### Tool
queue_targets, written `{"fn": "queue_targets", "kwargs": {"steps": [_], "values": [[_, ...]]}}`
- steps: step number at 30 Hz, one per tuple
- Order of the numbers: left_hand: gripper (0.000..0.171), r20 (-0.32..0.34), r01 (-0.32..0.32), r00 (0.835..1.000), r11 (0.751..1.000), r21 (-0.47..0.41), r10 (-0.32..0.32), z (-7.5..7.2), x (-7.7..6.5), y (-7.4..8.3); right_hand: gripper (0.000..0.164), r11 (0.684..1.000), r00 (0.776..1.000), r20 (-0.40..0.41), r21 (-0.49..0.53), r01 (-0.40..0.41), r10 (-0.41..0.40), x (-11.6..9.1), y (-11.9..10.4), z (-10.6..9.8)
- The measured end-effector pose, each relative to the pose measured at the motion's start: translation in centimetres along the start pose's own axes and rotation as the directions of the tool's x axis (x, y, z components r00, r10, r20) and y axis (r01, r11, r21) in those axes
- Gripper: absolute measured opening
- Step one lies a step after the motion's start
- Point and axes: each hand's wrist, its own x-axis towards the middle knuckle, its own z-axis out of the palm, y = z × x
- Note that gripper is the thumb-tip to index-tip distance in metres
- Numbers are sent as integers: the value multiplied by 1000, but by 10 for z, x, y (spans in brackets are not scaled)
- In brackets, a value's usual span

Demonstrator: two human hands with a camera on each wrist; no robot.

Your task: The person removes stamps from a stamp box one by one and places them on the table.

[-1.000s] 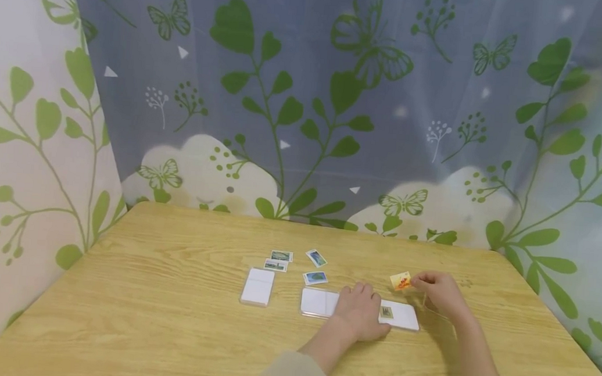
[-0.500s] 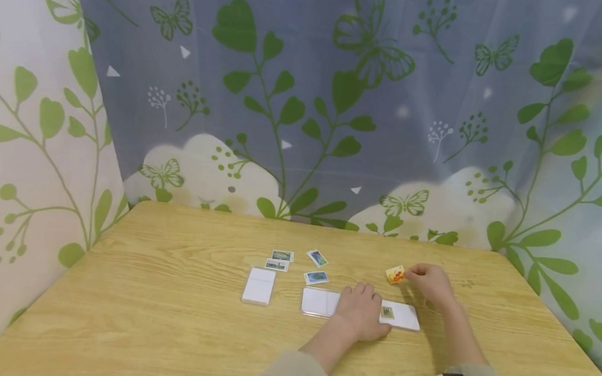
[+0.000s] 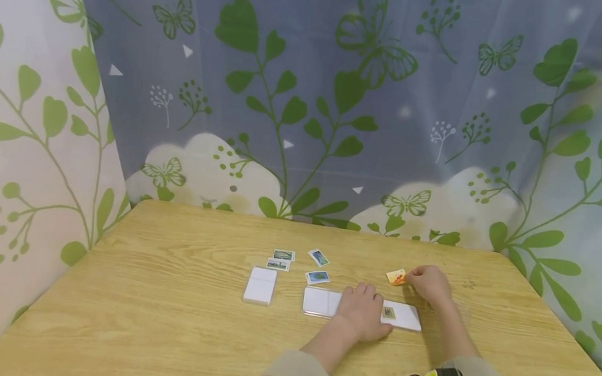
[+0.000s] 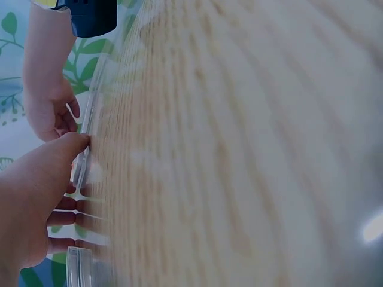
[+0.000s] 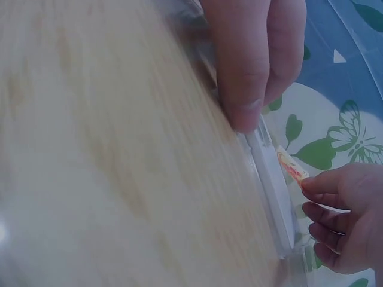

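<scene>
My right hand pinches a yellow-and-orange postage stamp by its edge, just above the table beyond a clear flat case with white inserts. In the right wrist view, that stamp shows between thumb and forefinger. My left hand lies across the case's middle and holds it, its thumb at the near edge and fingers over the far edge; the part beneath is hidden. A small dark stamp lies on the white insert, right of the left hand.
A second, smaller clear case with a white insert lies to the left. Behind it are two overlapping green-toned stamps. Two bluish stamps lie between the cases, further back. Patterned curtains enclose the wooden table.
My right hand has moved slightly left with the yellow-and-orange stamp, which has changed its tilt. The left hand stays in place on the case.
</scene>
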Motion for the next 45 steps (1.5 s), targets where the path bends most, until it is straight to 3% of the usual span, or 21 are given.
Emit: {"fn": "queue_targets", "kwargs": {"steps": [28,34,45], "values": [[61,-12,-11,1000,1000,-6,11,1,-2,0,23,991,998,35,-124,-56,61,0,9,1],[61,-9,-8,1000,1000,-5,8,1,-1,0,27,998,998,22,-27,-55,56,-2,17,0],[63,1,-3,1000,1000,-1,3,0,-2,0,33,994,1000,11,107,17,-18,-8,26,-10]]}}
